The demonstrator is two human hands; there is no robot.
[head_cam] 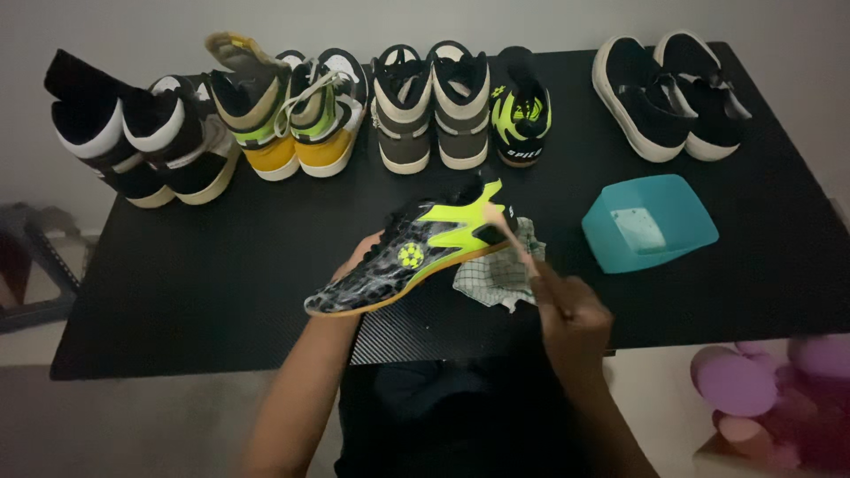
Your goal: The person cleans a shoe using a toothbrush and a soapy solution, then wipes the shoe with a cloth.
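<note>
Here, left hand fingers wrapped under patterned shoe, toe lower-left, heel toward right hand pinching a thin brush.

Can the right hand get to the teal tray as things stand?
Probably yes. The teal tray sits just right of the right hand on bare black table, nothing between them. But that hand holds a thin stick.
</note>
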